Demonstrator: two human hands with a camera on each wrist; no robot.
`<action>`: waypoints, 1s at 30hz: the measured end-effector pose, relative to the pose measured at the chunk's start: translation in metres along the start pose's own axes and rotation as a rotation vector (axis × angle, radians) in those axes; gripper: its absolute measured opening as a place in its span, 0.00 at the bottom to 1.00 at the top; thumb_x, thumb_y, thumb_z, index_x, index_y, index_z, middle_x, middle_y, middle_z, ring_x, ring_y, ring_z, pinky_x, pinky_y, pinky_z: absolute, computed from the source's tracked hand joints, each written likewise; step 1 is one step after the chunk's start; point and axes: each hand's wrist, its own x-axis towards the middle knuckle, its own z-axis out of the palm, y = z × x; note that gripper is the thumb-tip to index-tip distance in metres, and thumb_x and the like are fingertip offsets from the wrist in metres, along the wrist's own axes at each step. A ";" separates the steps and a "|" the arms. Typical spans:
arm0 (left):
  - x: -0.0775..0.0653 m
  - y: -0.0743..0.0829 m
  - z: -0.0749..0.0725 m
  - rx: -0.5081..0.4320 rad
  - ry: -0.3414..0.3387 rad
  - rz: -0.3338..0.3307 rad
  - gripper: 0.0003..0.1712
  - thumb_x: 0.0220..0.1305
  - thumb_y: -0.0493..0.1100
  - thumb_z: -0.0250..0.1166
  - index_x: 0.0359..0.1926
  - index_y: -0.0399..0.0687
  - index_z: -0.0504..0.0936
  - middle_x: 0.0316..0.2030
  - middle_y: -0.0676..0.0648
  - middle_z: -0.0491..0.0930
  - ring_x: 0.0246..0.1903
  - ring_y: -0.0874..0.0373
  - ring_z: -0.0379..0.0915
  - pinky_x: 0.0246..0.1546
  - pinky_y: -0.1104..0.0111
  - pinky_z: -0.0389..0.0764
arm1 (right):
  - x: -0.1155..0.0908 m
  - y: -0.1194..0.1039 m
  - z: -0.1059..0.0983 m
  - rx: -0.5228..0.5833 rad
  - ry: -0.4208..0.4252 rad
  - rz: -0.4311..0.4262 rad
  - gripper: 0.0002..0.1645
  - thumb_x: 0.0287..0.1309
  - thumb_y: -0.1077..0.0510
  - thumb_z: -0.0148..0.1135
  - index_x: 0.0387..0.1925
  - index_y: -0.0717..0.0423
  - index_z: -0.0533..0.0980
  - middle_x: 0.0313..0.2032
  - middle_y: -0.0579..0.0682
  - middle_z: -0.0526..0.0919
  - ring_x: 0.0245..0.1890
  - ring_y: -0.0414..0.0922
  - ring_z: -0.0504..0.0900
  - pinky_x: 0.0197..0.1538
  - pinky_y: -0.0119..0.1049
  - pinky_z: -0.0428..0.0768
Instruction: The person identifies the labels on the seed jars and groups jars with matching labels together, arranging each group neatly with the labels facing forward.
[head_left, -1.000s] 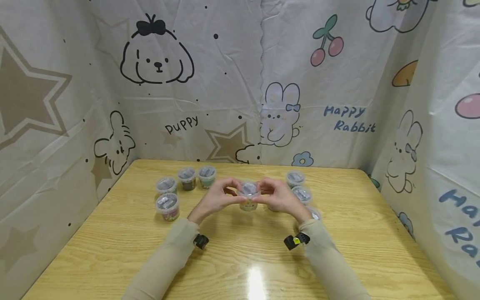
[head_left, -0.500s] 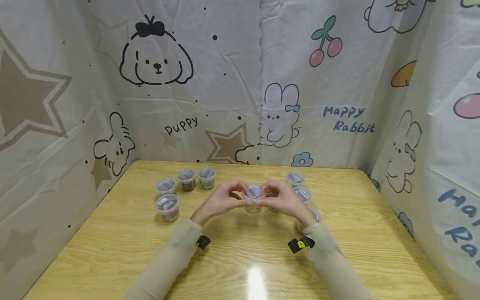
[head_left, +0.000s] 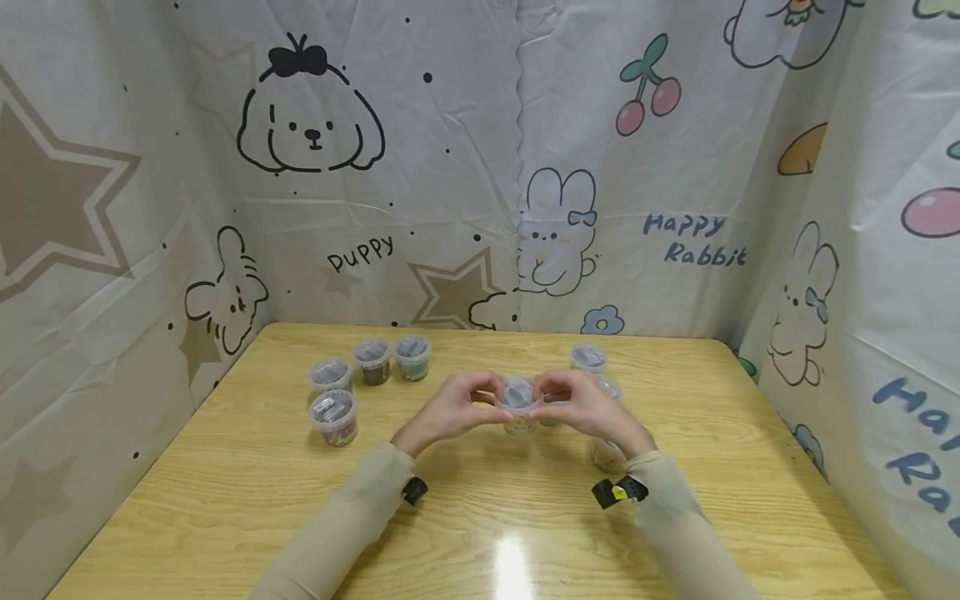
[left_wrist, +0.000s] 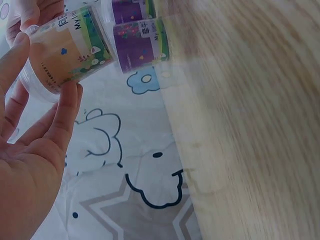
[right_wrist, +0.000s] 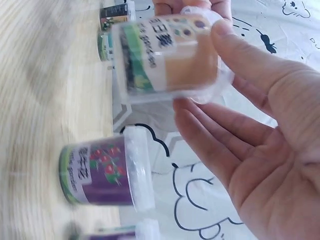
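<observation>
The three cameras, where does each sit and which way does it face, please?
Head: on the head, facing forward and down at the table; left hand, right hand, sleeves show.
Left wrist: on that wrist, facing the held tub; both hands show.
Right wrist: likewise, facing that tub; both hands show.
Both wrist views share the tub.

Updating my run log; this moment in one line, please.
left hand: holds tub | right hand: holds tub | other tubs: on table, both sides

Probably a booth: cloth walls (cartoon-printed) behind and beside a wooden table.
</observation>
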 end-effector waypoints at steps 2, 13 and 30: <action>0.000 0.001 0.003 -0.007 -0.012 -0.001 0.13 0.53 0.37 0.75 0.31 0.42 0.76 0.50 0.43 0.82 0.48 0.53 0.80 0.49 0.65 0.83 | -0.003 0.000 -0.004 -0.032 -0.032 0.009 0.11 0.53 0.50 0.73 0.33 0.47 0.79 0.44 0.47 0.83 0.46 0.44 0.83 0.52 0.41 0.83; 0.004 0.001 0.024 0.091 -0.118 0.013 0.13 0.53 0.39 0.75 0.33 0.45 0.77 0.45 0.47 0.82 0.47 0.56 0.80 0.48 0.72 0.82 | -0.016 0.006 -0.015 -0.202 -0.146 0.039 0.12 0.49 0.48 0.76 0.29 0.42 0.78 0.28 0.38 0.78 0.30 0.40 0.75 0.35 0.31 0.75; 0.013 -0.001 0.043 0.231 -0.212 0.037 0.12 0.54 0.43 0.74 0.33 0.49 0.77 0.35 0.55 0.80 0.47 0.65 0.79 0.49 0.79 0.79 | -0.027 0.017 -0.017 -0.287 -0.176 0.096 0.15 0.45 0.51 0.78 0.20 0.42 0.76 0.47 0.44 0.82 0.49 0.48 0.77 0.51 0.44 0.78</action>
